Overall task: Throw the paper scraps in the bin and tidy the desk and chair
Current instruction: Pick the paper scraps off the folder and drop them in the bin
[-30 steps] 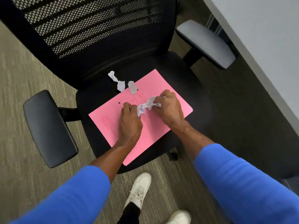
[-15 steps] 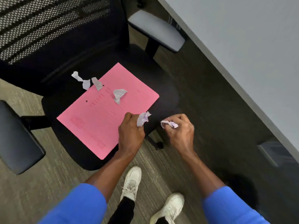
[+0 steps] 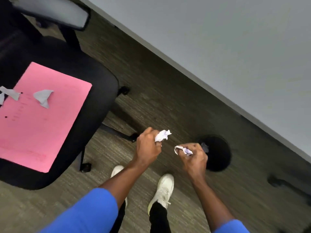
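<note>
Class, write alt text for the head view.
Two hands, left hand and right hand, each grip a crumpled paper scrap by a black bin on carpet. More scraps lie on a pink folder on an office chair.

A pink folder (image 3: 42, 115) on the chair seat (image 3: 94, 78) carries loose paper scraps (image 3: 43, 97).

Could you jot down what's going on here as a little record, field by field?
left hand: closed on a crumpled scrap
right hand: closed on another crumpled scrap
bin: black, round, on the carpet, just beyond the right hand
chair: black, holds a pink folder
loose scraps: several white pieces lying on the folder
desk: grey, upper right
</note>
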The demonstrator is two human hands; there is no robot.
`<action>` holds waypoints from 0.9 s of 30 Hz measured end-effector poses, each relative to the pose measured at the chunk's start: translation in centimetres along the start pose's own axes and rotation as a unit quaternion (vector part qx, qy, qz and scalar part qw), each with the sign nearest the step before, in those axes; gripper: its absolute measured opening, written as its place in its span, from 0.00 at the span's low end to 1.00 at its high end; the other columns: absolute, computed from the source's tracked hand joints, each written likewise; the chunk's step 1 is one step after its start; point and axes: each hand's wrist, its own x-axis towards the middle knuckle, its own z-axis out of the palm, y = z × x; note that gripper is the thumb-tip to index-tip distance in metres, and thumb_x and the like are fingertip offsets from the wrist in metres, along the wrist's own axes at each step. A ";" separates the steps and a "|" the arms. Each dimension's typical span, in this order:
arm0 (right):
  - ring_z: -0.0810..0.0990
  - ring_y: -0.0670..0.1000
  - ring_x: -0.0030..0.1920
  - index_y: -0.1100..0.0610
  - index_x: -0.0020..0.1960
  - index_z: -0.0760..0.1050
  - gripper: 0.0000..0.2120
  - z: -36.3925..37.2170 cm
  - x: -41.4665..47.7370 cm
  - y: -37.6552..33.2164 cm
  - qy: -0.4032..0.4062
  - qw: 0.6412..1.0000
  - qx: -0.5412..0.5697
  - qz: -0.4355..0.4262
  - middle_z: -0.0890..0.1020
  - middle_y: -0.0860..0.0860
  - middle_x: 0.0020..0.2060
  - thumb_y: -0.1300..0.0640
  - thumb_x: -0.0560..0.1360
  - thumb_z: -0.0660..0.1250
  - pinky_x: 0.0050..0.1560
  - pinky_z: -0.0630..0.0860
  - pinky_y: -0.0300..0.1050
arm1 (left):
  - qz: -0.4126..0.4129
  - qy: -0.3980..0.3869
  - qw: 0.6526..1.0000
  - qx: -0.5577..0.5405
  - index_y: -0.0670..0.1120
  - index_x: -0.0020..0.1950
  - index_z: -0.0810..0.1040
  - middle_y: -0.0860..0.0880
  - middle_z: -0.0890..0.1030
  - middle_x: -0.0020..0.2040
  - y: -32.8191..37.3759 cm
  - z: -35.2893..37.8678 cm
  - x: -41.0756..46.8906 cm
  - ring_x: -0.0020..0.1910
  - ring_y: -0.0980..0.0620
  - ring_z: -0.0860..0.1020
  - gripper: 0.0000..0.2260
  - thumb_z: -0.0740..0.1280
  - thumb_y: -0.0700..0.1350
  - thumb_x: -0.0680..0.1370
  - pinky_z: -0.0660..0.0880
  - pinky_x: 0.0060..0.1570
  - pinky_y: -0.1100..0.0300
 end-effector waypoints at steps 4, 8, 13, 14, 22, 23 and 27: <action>0.84 0.50 0.49 0.49 0.46 0.90 0.04 -3.6 0.7 5.1 0.033 0.998 0.000 0.051 0.88 0.50 0.45 0.57 0.72 0.79 0.54 0.82 0.57 | 0.029 -0.069 0.997 0.030 0.45 0.57 0.85 0.46 0.84 0.55 4.3 5.8 0.0 0.55 0.42 0.84 0.10 0.74 0.41 0.75 0.78 0.58 0.51; 0.87 0.54 0.44 0.52 0.46 0.89 0.04 -6.6 1.8 9.5 0.054 0.993 -0.007 0.107 0.89 0.52 0.40 0.53 0.72 0.80 0.47 0.80 0.49 | 0.039 -0.119 0.990 0.056 0.46 0.56 0.84 0.45 0.84 0.57 7.6 11.0 0.2 0.59 0.41 0.83 0.09 0.73 0.43 0.76 0.76 0.61 0.50; 0.87 0.58 0.47 0.59 0.52 0.88 0.11 -9.7 3.3 14.7 0.067 0.978 0.006 0.199 0.89 0.58 0.45 0.53 0.74 0.80 0.44 0.74 0.40 | 0.015 -0.154 0.986 0.067 0.43 0.54 0.86 0.40 0.87 0.54 10.6 17.1 1.3 0.57 0.38 0.84 0.11 0.72 0.48 0.78 0.77 0.56 0.50; 0.87 0.59 0.49 0.59 0.53 0.87 0.12 -10.2 3.6 15.6 0.065 0.976 0.017 0.208 0.89 0.59 0.48 0.53 0.74 0.80 0.46 0.78 0.43 | 0.016 -0.157 0.985 0.069 0.42 0.55 0.86 0.41 0.88 0.54 11.0 18.2 1.5 0.57 0.38 0.85 0.12 0.71 0.49 0.78 0.78 0.55 0.50; 0.85 0.53 0.43 0.55 0.52 0.88 0.11 -12.0 6.8 21.0 0.074 0.968 -0.014 0.239 0.89 0.56 0.46 0.52 0.72 0.81 0.43 0.76 0.44 | 0.032 -0.225 0.971 0.075 0.43 0.64 0.84 0.37 0.85 0.62 13.9 25.3 2.9 0.63 0.37 0.83 0.18 0.72 0.52 0.80 0.76 0.60 0.51; 0.87 0.55 0.46 0.55 0.52 0.89 0.11 -11.9 7.2 21.5 0.072 0.968 -0.003 0.240 0.89 0.56 0.46 0.52 0.71 0.81 0.45 0.79 0.45 | 0.021 -0.237 0.968 0.073 0.42 0.66 0.83 0.37 0.84 0.65 13.9 26.0 3.2 0.65 0.37 0.82 0.19 0.71 0.52 0.80 0.75 0.63 0.50; 0.87 0.52 0.51 0.50 0.56 0.87 0.16 -11.5 8.3 23.3 0.051 0.969 0.025 0.241 0.89 0.52 0.52 0.53 0.69 0.83 0.48 0.82 0.44 | 0.007 -0.269 0.963 -0.001 0.44 0.74 0.79 0.40 0.82 0.71 14.0 28.1 4.2 0.71 0.41 0.80 0.23 0.73 0.50 0.80 0.75 0.67 0.54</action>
